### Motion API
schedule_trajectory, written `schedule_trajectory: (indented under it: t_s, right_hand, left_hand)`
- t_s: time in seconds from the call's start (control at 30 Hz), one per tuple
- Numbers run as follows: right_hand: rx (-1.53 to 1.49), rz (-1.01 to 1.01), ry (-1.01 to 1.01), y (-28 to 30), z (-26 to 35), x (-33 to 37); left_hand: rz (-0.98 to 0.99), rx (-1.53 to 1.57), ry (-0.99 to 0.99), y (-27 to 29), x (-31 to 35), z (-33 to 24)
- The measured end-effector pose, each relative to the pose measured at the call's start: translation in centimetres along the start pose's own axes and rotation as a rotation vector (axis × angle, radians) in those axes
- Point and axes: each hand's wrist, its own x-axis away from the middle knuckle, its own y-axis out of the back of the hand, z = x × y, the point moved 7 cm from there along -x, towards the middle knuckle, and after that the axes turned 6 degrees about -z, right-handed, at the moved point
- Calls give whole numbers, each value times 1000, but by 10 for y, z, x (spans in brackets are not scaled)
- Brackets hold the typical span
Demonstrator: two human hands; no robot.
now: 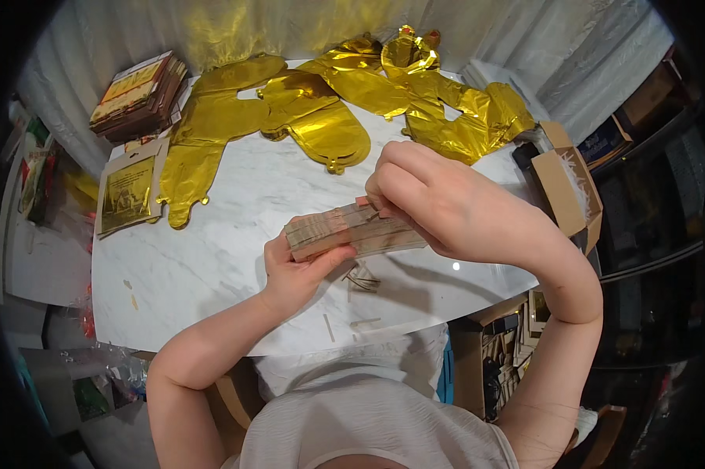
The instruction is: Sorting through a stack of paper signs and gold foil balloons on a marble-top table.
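Observation:
My left hand (290, 270) grips the left end of a thick stack of flat brown cardboard pieces (321, 240), its thumb along the near side. The stack is held slightly tilted above the white table, its edges facing up and toward me. Over the right half of the stack, my right hand (423, 191) is closed, fingers curled down against the upper edge. Its fingertips are mostly hidden, and what they pinch cannot be made out. Beneath the stack, a small tangle of thin brown strips (362, 277) lies on the table.
Shiny gold foil balloons (235, 109) lie flat across the back of the marble-patterned table (212, 289). A pile of packages (137, 94) and a flat packet (130, 191) sit at left. An open cardboard box (559, 187) stands right; another box (468, 367) is below the table edge.

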Motion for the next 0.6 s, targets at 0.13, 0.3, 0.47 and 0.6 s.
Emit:
schedule_trajectory:
  t_s: [0.13,0.3,0.47,0.6]
  right_hand:
    - [24,-116,48,9,-1,6]
    - [6,-96,21,15,-5,4]
    - [88,-72,69,10,-3,8]
    - [132,-108,112,6,-7,14]
  left_hand:
    - [-5,-2,-19,-2,-2,-2]
    - [-39,15,-7,3,0,-3]
    - [-30,-33,-27,-2,1,-2]
    - [-45,28,-21,-5,0,-6]
